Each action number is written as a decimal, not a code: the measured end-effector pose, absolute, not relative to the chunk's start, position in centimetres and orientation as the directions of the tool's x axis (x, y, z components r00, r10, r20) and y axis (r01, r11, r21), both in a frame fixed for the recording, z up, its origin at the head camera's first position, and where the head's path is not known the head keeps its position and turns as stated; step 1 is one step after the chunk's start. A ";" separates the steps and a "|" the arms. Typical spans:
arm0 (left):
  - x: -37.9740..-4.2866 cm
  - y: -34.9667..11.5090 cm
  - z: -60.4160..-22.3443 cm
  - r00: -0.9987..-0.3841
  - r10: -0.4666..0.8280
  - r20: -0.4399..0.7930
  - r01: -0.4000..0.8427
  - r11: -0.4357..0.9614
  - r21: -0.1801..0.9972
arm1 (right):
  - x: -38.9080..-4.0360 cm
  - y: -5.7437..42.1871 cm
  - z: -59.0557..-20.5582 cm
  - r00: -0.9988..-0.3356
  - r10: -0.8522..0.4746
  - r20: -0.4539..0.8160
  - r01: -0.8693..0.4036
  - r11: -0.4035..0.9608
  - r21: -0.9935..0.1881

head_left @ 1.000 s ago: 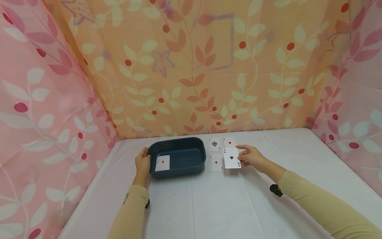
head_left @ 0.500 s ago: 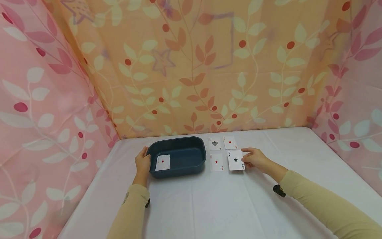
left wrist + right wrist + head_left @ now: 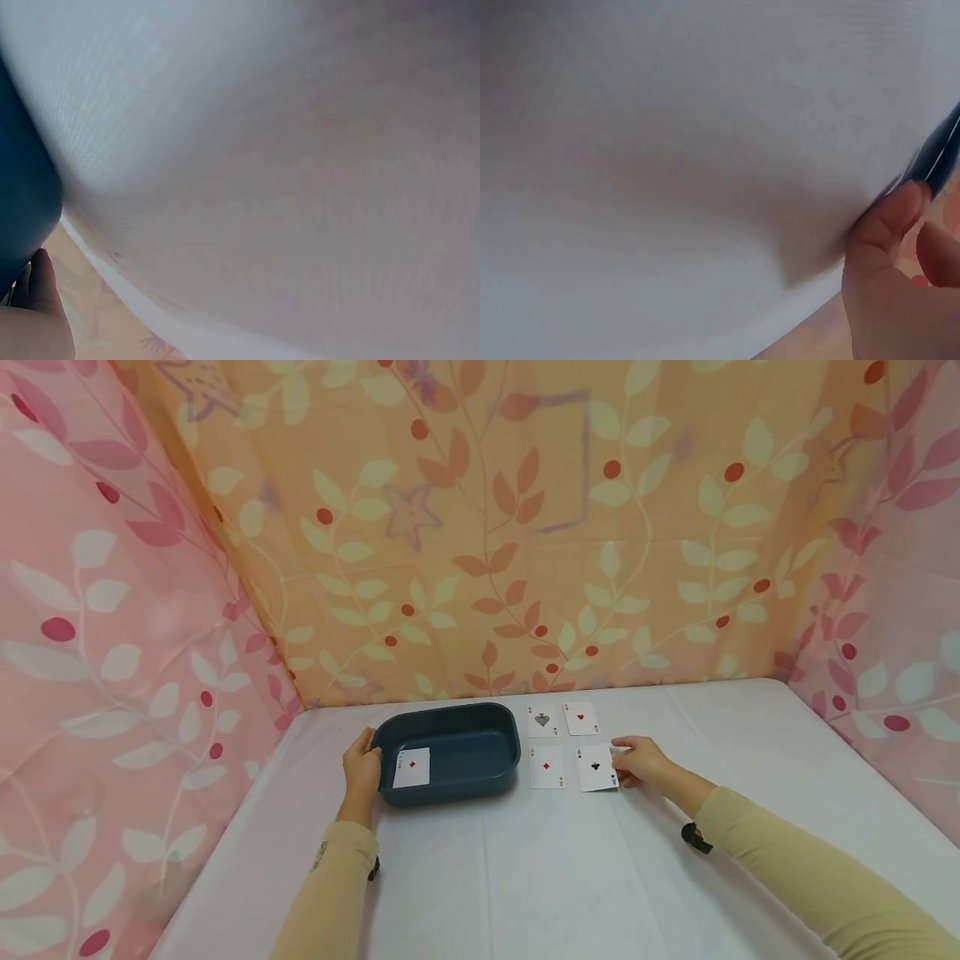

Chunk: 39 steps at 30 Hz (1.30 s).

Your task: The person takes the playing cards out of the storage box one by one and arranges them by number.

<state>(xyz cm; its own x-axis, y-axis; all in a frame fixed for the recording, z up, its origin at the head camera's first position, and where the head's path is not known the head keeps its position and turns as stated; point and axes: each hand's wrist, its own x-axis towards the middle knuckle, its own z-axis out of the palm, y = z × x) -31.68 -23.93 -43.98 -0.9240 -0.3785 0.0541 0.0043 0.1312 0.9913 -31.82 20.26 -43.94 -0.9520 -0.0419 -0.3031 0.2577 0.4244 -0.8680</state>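
My left hand (image 3: 362, 768) grips the left end of a dark blue rectangular tray (image 3: 472, 764), thumb at the rim. In the tray's left part lies a white card with a red diamond (image 3: 412, 767). With my right hand (image 3: 642, 760) I pinch the right edge of an ace of clubs (image 3: 596, 768), held low over the table and slightly tilted. An ace of diamonds (image 3: 547, 767) lies just left of it. Behind these two are an ace of spades (image 3: 542, 721) and an ace of hearts (image 3: 581, 719). In the right wrist view the thumb (image 3: 900, 210) presses at the card's edge.
A white cloth (image 3: 487, 877) covers the table, whose back edge runs along an orange leaf-patterned curtain (image 3: 480, 568). Pink patterned curtains (image 3: 112, 652) hang at both sides. The tray's right end stands close to the face-up cards.
My right hand has moved the ace of clubs right and slightly toward me, down to the spot beside the ace of diamonds, uncovering the ace of hearts. My left hand stays on the tray.
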 end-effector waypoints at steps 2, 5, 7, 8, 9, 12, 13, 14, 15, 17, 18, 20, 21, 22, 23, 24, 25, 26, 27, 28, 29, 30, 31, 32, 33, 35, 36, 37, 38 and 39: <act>-31.7 -23.9 -44.0 -0.923 -0.381 0.052 0.006 0.122 0.992 | -31.8 20.3 -43.8 -0.953 -0.024 -0.302 0.262 0.435 -0.862; -31.7 -23.9 -44.1 -0.923 -0.381 0.049 0.004 0.117 0.993 | -31.9 20.5 -43.8 -0.956 -0.007 -0.294 0.261 0.437 -0.861; -31.6 -23.9 -44.1 -0.924 -0.380 0.048 0.003 0.117 0.993 | -31.9 20.7 -43.8 -0.958 0.001 -0.286 0.258 0.434 -0.863; -31.6 -23.9 -44.1 -0.924 -0.380 0.047 0.002 0.119 0.993 | -31.8 20.8 -43.8 -0.959 0.006 -0.282 0.256 0.434 -0.864; -31.6 -23.9 -44.0 -0.923 -0.381 0.046 0.000 0.121 0.993 | -31.8 20.8 -43.9 -0.961 0.011 -0.277 0.254 0.433 -0.865; -31.6 -23.9 -44.0 -0.922 -0.385 0.042 -0.008 0.126 0.992 | -31.7 20.8 -43.7 -0.964 0.024 -0.266 0.251 0.423 -0.871; -31.6 -23.9 -44.0 -0.921 -0.387 0.040 -0.011 0.127 0.992 | -31.7 20.7 -43.6 -0.964 0.025 -0.264 0.251 0.411 -0.876; -31.6 -23.9 -43.9 -0.922 -0.386 0.039 -0.011 0.127 0.992 | -31.6 20.5 -43.5 -0.965 0.026 -0.262 0.251 0.399 -0.882; -31.6 -23.9 -43.9 -0.921 -0.388 0.037 -0.013 0.128 0.992 | -31.6 20.4 -43.3 -0.966 0.020 -0.257 0.245 0.384 -0.890; -31.5 -23.9 -43.9 -0.921 -0.388 0.037 -0.013 0.124 0.992 | -31.5 19.9 -42.9 -0.968 0.008 -0.249 0.236 0.354 -0.905; -31.5 -23.8 -43.9 -0.921 -0.387 0.037 -0.010 0.121 0.993 | -31.4 19.7 -42.7 -0.969 0.005 -0.248 0.235 0.337 -0.912; -31.4 -23.8 -43.9 -0.923 -0.384 0.038 -0.007 0.115 0.993 | -31.4 19.1 -42.2 -0.971 -0.011 -0.238 0.222 0.315 -0.923; -31.4 -23.8 -43.9 -0.922 -0.385 0.039 -0.006 0.115 0.993 | -31.4 18.7 -42.0 -0.972 -0.016 -0.236 0.220 0.305 -0.927; -31.4 -23.8 -43.9 -0.923 -0.383 0.041 -0.003 0.113 0.994 | -31.4 18.3 -41.8 -0.971 -0.018 -0.237 0.221 0.297 -0.929; -31.4 -23.8 -43.9 -0.923 -0.383 0.040 -0.003 0.112 0.994 | -31.4 18.0 -41.5 -0.970 -0.016 -0.242 0.227 0.291 -0.930; -31.4 -23.8 -43.9 -0.924 -0.380 0.038 -0.004 0.110 0.994 | -31.4 17.6 -41.4 -0.970 -0.016 -0.243 0.229 0.282 -0.932; -31.4 -23.8 -43.9 -0.925 -0.379 0.037 -0.005 0.109 0.994 | -31.5 17.2 -41.2 -0.970 -0.019 -0.243 0.229 0.273 -0.934; -31.4 -23.8 -43.9 -0.925 -0.377 0.037 -0.004 0.107 0.994 | -31.5 16.9 -41.2 -0.970 -0.022 -0.244 0.230 0.261 -0.938; -31.4 -23.8 -43.9 -0.925 -0.377 0.036 -0.004 0.106 0.994 | -31.6 16.6 -41.1 -0.970 -0.028 -0.243 0.228 0.248 -0.942; -31.4 -23.8 -43.9 -0.926 -0.376 0.036 -0.004 0.103 0.995 | -31.6 16.3 -41.0 -0.970 -0.036 -0.241 0.227 0.234 -0.945; -31.4 -23.8 -43.9 -0.926 -0.376 0.035 -0.004 0.103 0.995 | -31.7 16.0 -40.9 -0.970 -0.042 -0.241 0.226 0.221 -0.949; -31.4 -23.8 -43.9 -0.926 -0.376 0.036 -0.003 0.102 0.995 | -31.7 15.7 -40.8 -0.970 -0.050 -0.236 0.222 0.203 -0.954; -31.5 -23.8 -43.9 -0.926 -0.375 0.037 -0.002 0.103 0.995 | -31.7 15.5 -40.7 -0.971 -0.058 -0.230 0.216 0.188 -0.958; -31.5 -23.8 -43.9 -0.927 -0.373 0.037 -0.002 0.103 0.995 | -31.7 15.2 -40.6 -0.972 -0.066 -0.226 0.212 0.176 -0.961; -31.5 -23.8 -44.0 -0.927 -0.373 0.037 -0.002 0.104 0.995 | -31.6 15.0 -40.5 -0.973 -0.070 -0.220 0.207 0.165 -0.964; -31.6 -23.9 -44.0 -0.928 -0.371 0.036 -0.003 0.104 0.995 | -31.6 14.5 -40.4 -0.975 -0.070 -0.209 0.198 0.143 -0.970; -31.7 -23.9 -44.1 -0.928 -0.371 0.034 -0.004 0.103 0.995 | -31.6 14.2 -40.3 -0.977 -0.071 -0.201 0.191 0.130 -0.973; -31.7 -23.9 -44.1 -0.927 -0.372 0.033 -0.007 0.105 0.994 | -31.6 14.0 -40.2 -0.978 -0.074 -0.195 0.185 0.125 -0.975; -31.7 -23.9 -44.1 -0.927 -0.373 0.031 -0.010 0.107 0.994 | -31.6 13.7 -40.1 -0.978 -0.075 -0.192 0.183 0.117 -0.976; -31.7 -24.0 -44.1 -0.927 -0.374 0.029 -0.014 0.110 0.994 | -31.6 13.4 -40.1 -0.979 -0.078 -0.189 0.180 0.111 -0.977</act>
